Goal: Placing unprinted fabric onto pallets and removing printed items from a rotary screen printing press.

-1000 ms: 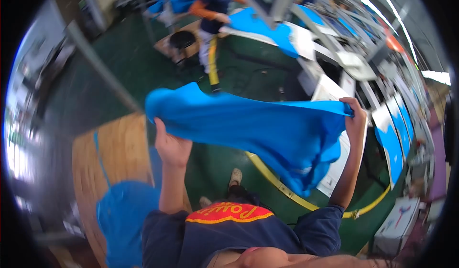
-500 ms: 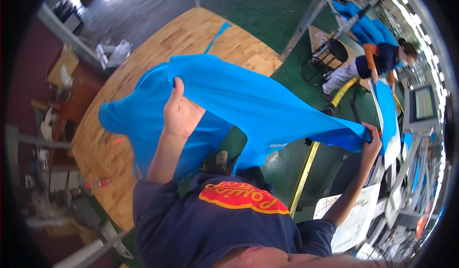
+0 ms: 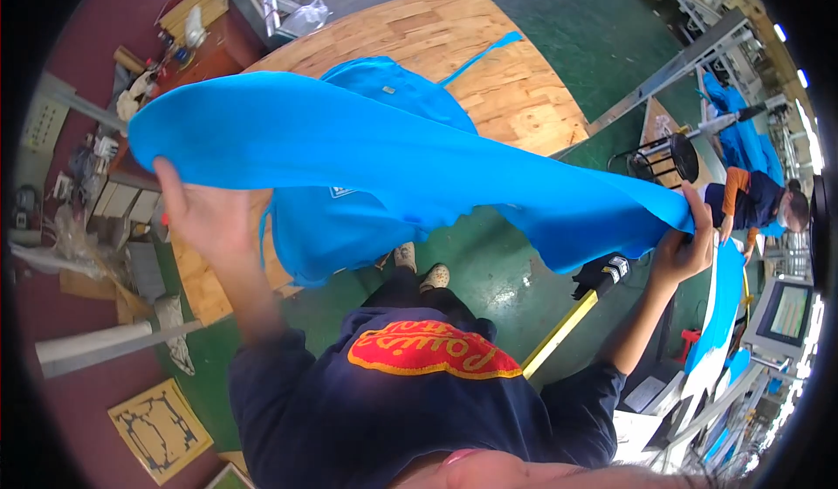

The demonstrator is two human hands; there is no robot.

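I hold a bright blue fabric piece (image 3: 393, 153) stretched out in the air in front of me. My left hand (image 3: 202, 214) grips its left edge, fingers up under the cloth. My right hand (image 3: 685, 249) grips the far right end, arm out to the side. Below the cloth, a pile of the same blue fabric (image 3: 349, 218) lies on a low wooden platform (image 3: 515, 88) and hangs over its near edge.
Green floor with a yellow line (image 3: 559, 336) lies under my feet. A black stool (image 3: 668, 157) and a seated person (image 3: 755, 201) with blue cloth are at the right. A cluttered bench (image 3: 113, 157) is at the left. A screen (image 3: 786, 310) stands at far right.
I have turned further toward the wooden platform. The blue fabric has swung left and now spreads over the pile, with my left hand lower and farther left.
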